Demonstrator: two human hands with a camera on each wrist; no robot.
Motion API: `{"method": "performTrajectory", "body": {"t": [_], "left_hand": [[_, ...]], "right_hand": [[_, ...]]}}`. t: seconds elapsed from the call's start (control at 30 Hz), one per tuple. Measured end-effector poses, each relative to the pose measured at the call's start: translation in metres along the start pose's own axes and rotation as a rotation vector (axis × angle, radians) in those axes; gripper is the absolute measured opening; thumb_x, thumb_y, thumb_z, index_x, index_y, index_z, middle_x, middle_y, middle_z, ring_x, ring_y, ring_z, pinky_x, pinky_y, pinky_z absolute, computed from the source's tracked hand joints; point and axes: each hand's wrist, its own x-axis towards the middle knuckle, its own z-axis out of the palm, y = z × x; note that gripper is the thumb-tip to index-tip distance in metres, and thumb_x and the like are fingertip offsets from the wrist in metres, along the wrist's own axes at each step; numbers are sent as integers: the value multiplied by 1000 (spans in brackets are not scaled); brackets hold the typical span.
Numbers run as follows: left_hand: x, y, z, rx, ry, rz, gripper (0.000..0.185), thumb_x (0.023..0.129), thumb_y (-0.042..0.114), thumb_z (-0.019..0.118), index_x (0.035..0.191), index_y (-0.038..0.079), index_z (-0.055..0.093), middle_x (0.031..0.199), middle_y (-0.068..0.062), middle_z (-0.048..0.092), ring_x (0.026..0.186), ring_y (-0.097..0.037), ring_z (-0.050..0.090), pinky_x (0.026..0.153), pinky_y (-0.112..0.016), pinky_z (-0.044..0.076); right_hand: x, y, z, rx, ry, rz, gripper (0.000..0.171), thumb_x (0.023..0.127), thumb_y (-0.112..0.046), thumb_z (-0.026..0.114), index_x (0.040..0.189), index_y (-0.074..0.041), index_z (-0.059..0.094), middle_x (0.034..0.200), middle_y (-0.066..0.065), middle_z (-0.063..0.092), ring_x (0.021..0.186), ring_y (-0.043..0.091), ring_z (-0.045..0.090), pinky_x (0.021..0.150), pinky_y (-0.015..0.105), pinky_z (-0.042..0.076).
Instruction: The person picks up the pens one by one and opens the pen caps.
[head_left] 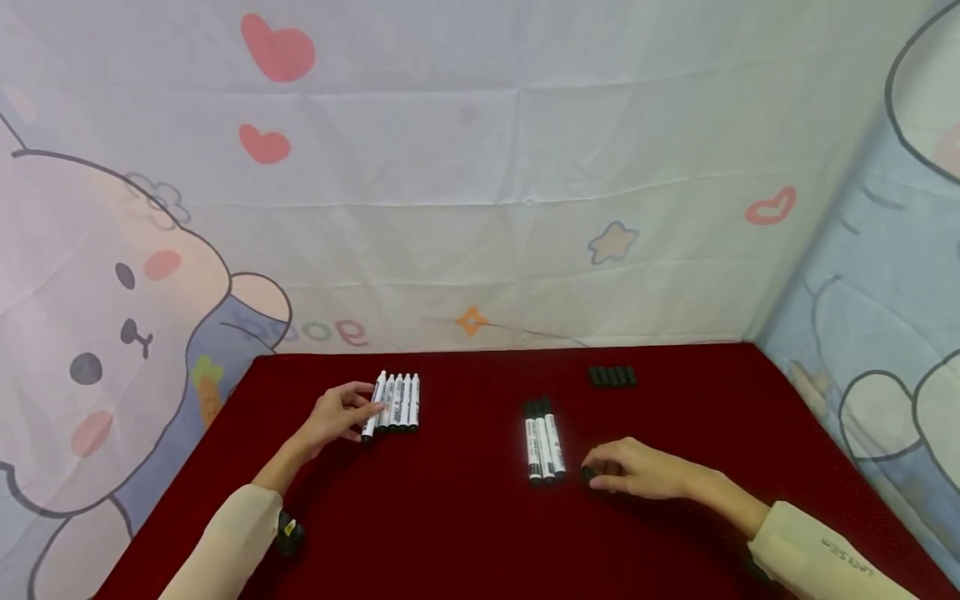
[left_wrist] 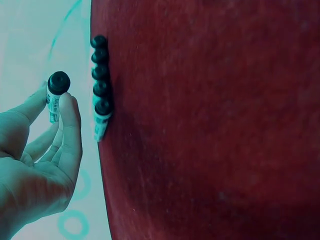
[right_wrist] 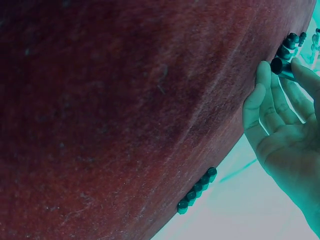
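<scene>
Our left hand (head_left: 341,417) pinched the leftmost uncapped marker (head_left: 372,407) between thumb and fingers, beside the row of white markers (head_left: 399,402) at ten o'clock on the red table (head_left: 450,517). Our right hand (head_left: 637,471) pinched a black cap (head_left: 587,474) at three o'clock of the three capped markers (head_left: 543,440). Loose caps (head_left: 612,376) lay at one o'clock.

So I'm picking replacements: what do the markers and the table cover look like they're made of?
The markers look like smooth white plastic with printed labels; their slight sheen suggests it. The table cover looks like dark red felt or similar cloth: matte and faintly fuzzy.
</scene>
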Motion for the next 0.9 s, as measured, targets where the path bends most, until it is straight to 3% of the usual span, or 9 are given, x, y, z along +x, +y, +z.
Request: {"method": "performTrajectory", "body": {"t": [0.4, 0.9], "left_hand": [[15, -11, -8, 67, 85, -40, 57, 99, 23, 70, 144, -7, 49, 107, -25, 66, 70, -15, 67, 64, -37, 64], [29, -21, -5, 120, 106, -106, 56, 98, 20, 70, 141, -10, 50, 107, -26, 66, 70, -15, 65, 62, -36, 64]], "right_hand": [[1, -1, -3, -24, 18, -25, 36, 104, -27, 60, 125, 1, 65, 118, 14, 72, 84, 0, 65, 79, 21, 58], [-1, -1, -2, -16, 14, -10, 37, 104, -29, 60, 126, 0, 65, 119, 13, 72, 90, 0, 65, 81, 21, 58]]}}
